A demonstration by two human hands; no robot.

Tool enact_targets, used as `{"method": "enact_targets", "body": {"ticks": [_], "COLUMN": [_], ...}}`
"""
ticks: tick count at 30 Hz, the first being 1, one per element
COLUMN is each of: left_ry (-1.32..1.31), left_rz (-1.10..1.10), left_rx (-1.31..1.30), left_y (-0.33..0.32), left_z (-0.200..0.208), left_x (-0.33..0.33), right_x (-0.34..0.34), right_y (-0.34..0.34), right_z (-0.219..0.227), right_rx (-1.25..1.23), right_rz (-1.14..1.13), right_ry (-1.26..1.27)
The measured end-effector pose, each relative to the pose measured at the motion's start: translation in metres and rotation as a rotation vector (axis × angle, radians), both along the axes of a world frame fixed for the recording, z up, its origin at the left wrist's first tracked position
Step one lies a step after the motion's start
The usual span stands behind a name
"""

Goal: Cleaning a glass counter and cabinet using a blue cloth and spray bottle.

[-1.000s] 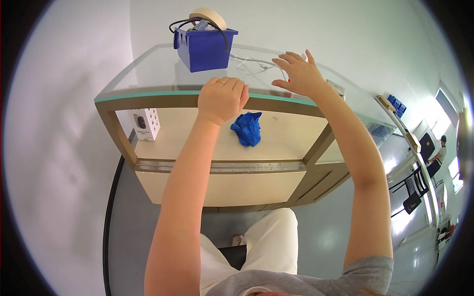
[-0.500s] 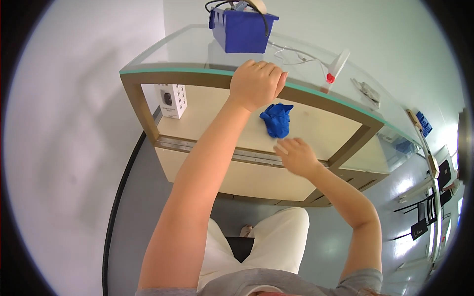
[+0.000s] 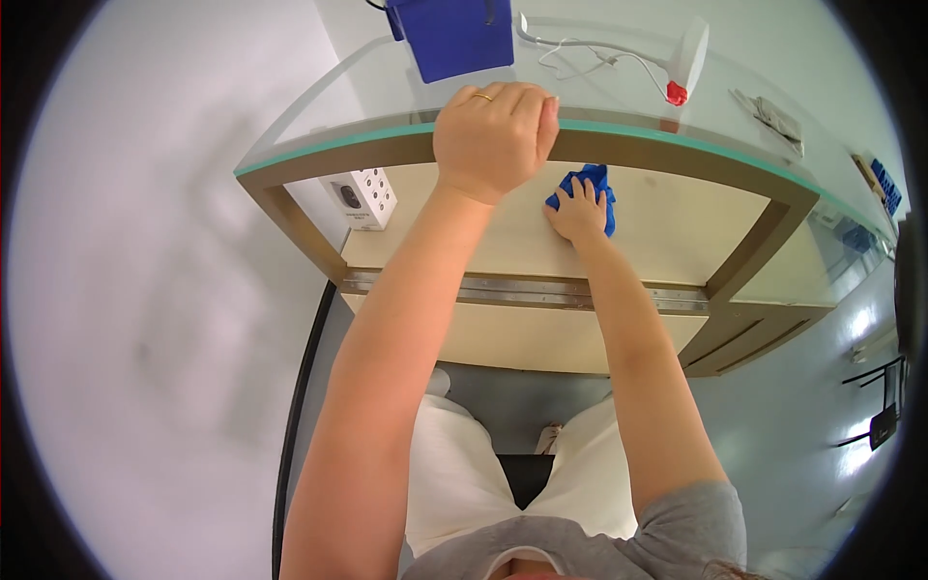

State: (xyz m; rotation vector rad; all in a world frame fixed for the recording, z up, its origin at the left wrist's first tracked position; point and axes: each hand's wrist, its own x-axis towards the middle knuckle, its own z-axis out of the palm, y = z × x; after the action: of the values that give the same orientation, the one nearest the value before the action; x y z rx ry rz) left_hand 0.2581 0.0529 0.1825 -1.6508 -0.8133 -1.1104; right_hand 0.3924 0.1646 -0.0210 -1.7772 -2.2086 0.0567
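Observation:
My left hand (image 3: 491,140) is closed over the front top edge of a glass-topped display cabinet (image 3: 696,159), thumb side to the right. Inside the cabinet's open side, a crumpled blue cloth (image 3: 594,175) lies on the cream shelf board (image 3: 464,242). My right hand (image 3: 578,211) reaches in over the metal track (image 3: 541,290) and rests on that cloth. Its fingers are spread apart across the cloth, and the palm hides part of it.
A white printed box (image 3: 362,200) stands at the shelf's left end. On the glass top are a blue bin (image 3: 459,43), a white device (image 3: 688,58) with a red tip, a white cable (image 3: 619,53) and a grey packet (image 3: 776,124). A wall (image 3: 145,290) rises at left.
My right hand has moved forward into the cabinet and come down on the blue cloth. My left hand stays on the top edge. The whole view has shifted.

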Motion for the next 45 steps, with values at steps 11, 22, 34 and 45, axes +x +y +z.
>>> {"method": "enact_targets", "body": {"ticks": [11, 22, 34, 45], "left_ry": [0.082, -0.993, -0.97, -1.452], "left_rz": [-0.093, 0.652, 0.743, -0.097], "left_rx": [-0.138, -0.488, -0.659, -1.161], "left_y": [-0.082, -0.013, 0.017, -0.212], "left_z": [-0.106, -0.165, -0.164, -0.12], "left_x": [-0.039, -0.212, -0.246, -0.121], "right_x": [0.146, 0.149, 0.143, 0.146], "right_y": [-0.007, -0.007, -0.008, -0.011], "right_z": [-0.004, -0.008, -0.011, -0.01], "right_rx": [0.141, 0.248, 0.29, 0.293], "right_rz": [-0.09, -0.094, -0.11, -0.12], "right_ry": [-0.01, -0.062, -0.021, 0.028]}}
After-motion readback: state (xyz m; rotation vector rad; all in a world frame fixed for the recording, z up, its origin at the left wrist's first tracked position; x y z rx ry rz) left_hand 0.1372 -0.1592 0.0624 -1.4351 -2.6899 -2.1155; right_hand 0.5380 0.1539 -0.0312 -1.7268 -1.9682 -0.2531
